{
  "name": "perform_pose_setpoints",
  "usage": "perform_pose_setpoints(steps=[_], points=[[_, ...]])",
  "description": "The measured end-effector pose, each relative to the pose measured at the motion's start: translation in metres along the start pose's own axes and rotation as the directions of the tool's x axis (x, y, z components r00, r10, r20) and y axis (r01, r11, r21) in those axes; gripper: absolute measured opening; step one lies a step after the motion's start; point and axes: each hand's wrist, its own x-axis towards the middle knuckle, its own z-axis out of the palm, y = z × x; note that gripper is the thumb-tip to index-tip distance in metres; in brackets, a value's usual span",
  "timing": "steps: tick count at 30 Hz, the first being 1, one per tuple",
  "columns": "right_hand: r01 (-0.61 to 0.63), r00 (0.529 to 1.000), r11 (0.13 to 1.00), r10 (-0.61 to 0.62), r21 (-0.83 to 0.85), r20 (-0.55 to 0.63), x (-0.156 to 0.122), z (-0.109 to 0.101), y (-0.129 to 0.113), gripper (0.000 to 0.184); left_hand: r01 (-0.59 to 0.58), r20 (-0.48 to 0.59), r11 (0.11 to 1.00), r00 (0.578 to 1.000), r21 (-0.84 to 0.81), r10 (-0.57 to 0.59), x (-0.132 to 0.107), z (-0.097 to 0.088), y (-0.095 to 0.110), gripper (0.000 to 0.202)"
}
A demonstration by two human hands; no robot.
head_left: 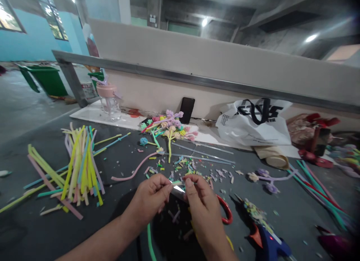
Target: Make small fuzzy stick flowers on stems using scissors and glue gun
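My left hand (150, 195) and my right hand (202, 203) are close together over the dark table, both with fingers pinched. Between the fingertips is a short pale green fuzzy stick piece (177, 183), gripped at either end. Just below it shows a shiny scissor blade (178, 190). The scissors' red handle (227, 211) sticks out to the right of my right hand, which covers their middle; whether that hand touches them I cannot tell. Cut fuzzy bits (191, 167) lie scattered beyond my fingers. A green fuzzy stick (150, 242) runs below my left wrist.
A pile of fuzzy sticks (81, 167) lies left. Fuzzy flowers (168, 126) are heaped at the back beside a phone (187, 109). A clear cup (109, 103) and a white bag (253, 122) stand behind. A blue glue gun (270, 242) lies front right.
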Motion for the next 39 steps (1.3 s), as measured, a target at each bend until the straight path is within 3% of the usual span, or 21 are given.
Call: perform_pose_setpoints(steps=[3,5,23,27,32,35,39], points=[[0.035,0.993,0.995,-0.025,-0.089,0.113,0.0,0.001,-0.002,0.015,-0.014,-0.008,1.0,1.0,0.017,0.014,-0.001,-0.001,0.001,0.02],[0.059,0.991,0.991,-0.043,-0.117,0.128,0.001,0.0,-0.004,0.014,-0.016,-0.01,1.0,1.0,0.025,0.016,-0.001,-0.002,0.001,0.02],[-0.012,0.989,0.99,0.032,-0.14,0.143,0.002,-0.001,-0.005,0.016,-0.019,0.034,0.997,0.999,0.08,0.017,-0.003,-0.001,0.0,0.02],[0.05,0.993,0.985,-0.032,-0.166,0.11,0.004,-0.004,-0.002,0.016,0.066,0.08,0.998,0.995,-0.021,-0.064,-0.002,0.001,0.008,0.02],[0.13,0.985,0.97,-0.103,-0.205,0.139,0.005,-0.008,-0.002,0.016,0.196,0.234,0.943,0.963,-0.27,-0.133,-0.004,0.0,0.014,0.032],[0.179,0.975,0.96,-0.143,-0.215,0.173,0.005,-0.008,-0.003,0.015,0.196,0.276,0.923,0.956,-0.332,-0.104,-0.005,-0.002,0.014,0.031],[0.238,0.966,0.935,-0.199,-0.264,0.166,0.005,-0.006,-0.004,0.014,0.126,0.217,0.941,0.974,-0.313,-0.058,-0.003,-0.002,0.012,0.023]])
